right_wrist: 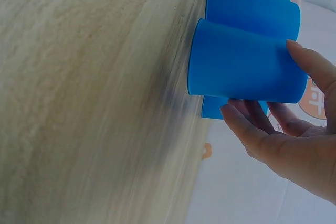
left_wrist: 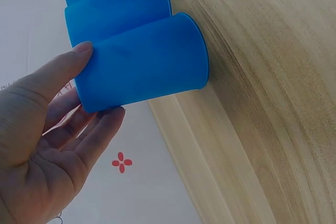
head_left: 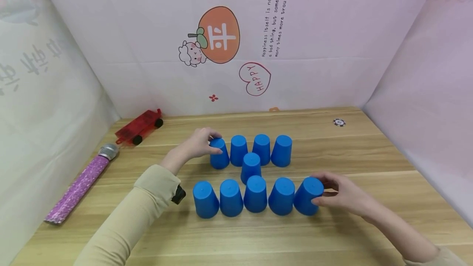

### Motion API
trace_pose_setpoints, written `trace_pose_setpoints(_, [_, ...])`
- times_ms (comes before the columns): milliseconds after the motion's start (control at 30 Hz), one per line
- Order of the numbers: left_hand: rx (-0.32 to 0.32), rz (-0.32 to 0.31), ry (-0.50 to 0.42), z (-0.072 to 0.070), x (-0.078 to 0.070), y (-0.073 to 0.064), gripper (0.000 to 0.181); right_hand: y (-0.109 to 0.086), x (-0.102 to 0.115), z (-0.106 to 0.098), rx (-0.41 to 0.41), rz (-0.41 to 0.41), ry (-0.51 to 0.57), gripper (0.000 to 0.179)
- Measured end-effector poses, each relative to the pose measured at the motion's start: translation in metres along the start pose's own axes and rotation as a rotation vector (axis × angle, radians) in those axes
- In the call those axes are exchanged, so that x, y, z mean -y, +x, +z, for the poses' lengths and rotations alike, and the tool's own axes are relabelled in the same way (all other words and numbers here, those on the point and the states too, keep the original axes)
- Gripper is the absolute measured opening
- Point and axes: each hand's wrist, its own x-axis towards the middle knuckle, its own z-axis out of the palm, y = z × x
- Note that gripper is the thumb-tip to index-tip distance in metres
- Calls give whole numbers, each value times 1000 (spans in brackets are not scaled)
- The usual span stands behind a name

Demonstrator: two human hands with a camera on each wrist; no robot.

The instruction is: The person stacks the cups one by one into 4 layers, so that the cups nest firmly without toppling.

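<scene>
Blue cups stand upside down on the wooden table in a back row and a front row, with one single cup (head_left: pixel 251 168) between the rows. My left hand (head_left: pixel 197 143) holds the leftmost back cup (head_left: pixel 219 158) near its closed end, thumb on one side and fingers on the other. In the left wrist view this cup (left_wrist: pixel 144 64) lines up beside its neighbours. At the front row's right end, my right hand (head_left: pixel 345 194) grips the last cup (head_left: pixel 307 200), which leans slightly. The right wrist view shows thumb and fingers around that cup (right_wrist: pixel 241 64) near its closed end.
A red toy cart (head_left: pixel 140 127) with black wheels sits at the back left. Below it lies a microphone (head_left: pixel 81 186) with a glittery purple handle. A poker chip (head_left: pixel 339 122) lies at the back right. White printed cloth (head_left: pixel 314 73) walls the table's back and sides.
</scene>
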Motion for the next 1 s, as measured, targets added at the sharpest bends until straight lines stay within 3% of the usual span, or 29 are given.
trace_pose_setpoints(567, [-24,0,-40,6,7,-5,59,-2,-2,6,-32,-34,-15,48])
trace_pose_setpoints(767, [-99,1,-109,-2,18,-21,63,-3,-2,3,-75,-10,-32,47])
trace_pose_setpoints(1000, [-160,22,-180,-8,23,-52,64,-4,1,-2,-184,58,-41,44])
